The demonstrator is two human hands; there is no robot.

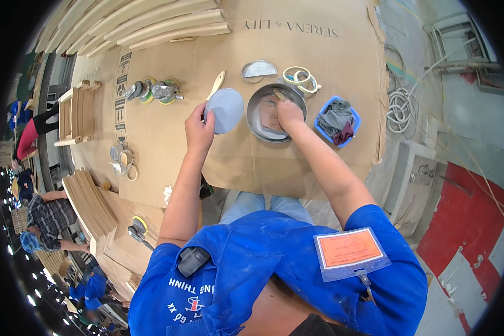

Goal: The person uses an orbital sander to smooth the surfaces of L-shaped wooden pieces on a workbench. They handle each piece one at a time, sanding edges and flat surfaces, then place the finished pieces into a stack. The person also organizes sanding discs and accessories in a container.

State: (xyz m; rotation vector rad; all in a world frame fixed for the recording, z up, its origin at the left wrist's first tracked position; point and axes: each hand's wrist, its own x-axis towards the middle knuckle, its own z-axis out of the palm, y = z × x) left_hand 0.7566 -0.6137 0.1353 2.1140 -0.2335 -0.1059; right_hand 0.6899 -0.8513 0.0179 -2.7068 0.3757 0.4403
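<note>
My left hand point(199, 127) is closed on the edge of a flat, round grey disc point(225, 111), which may be a sanding disc, tilted above the cardboard. A wooden-handled brush or scraper point(217, 84) lies just beyond that disc. My right hand point(289, 113) reaches into a round grey metal pan point(253, 124). Its fingers are bent around a small brownish thing point(279, 94) that I cannot make out. Inside the pan lies a brownish, flat piece point(269, 115) with something pale grey under it. The two hands are apart.
Rolls of tape point(300, 77) and a half-round metal piece point(259, 69) lie past the pan. A blue basket of rags point(336, 121) stands to its right. Sanders point(158, 91) and curved wooden parts point(168, 25) are on the left and far side. A co-worker point(47, 221) is at left.
</note>
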